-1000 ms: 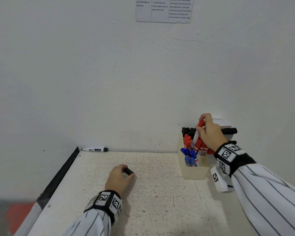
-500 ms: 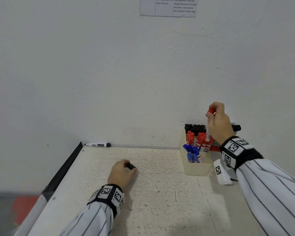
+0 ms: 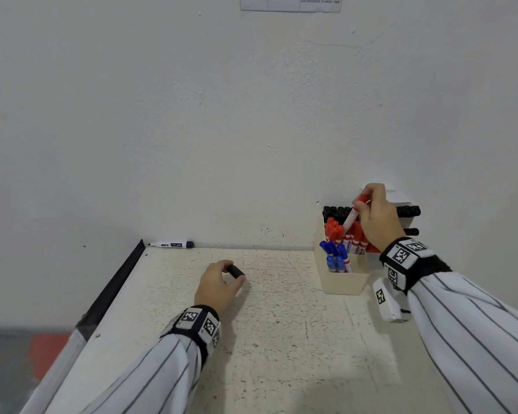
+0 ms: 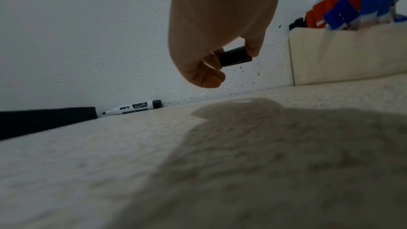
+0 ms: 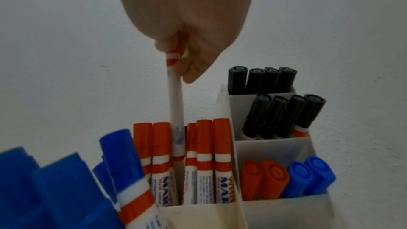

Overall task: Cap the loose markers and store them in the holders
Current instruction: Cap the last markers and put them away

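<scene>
My right hand [image 3: 364, 204] pinches a red-capped marker [image 3: 351, 218] by its cap end and holds it upright over the cream holder [image 3: 341, 282]. In the right wrist view the marker's [image 5: 176, 104] lower end stands between the red markers [image 5: 204, 145] stored there. On the table my left hand [image 3: 232, 276] pinches a loose black cap [image 3: 235, 271] between thumb and fingers; the cap [image 4: 235, 56] is just above the surface. An uncapped black whiteboard marker [image 3: 171, 244] lies against the wall at the table's back left, also visible in the left wrist view [image 4: 132, 108].
The cream holder also carries blue markers [image 3: 334, 255] in front. A white divided holder [image 5: 275, 145] beside it on the right holds black markers [image 5: 284, 114] plus red and blue ones. A black strip [image 3: 114, 282] edges the table's left side. The wall rises directly behind.
My right hand lifted the red marker above the holder, then brought it back down among the red markers. My left hand stayed put with the black cap.
</scene>
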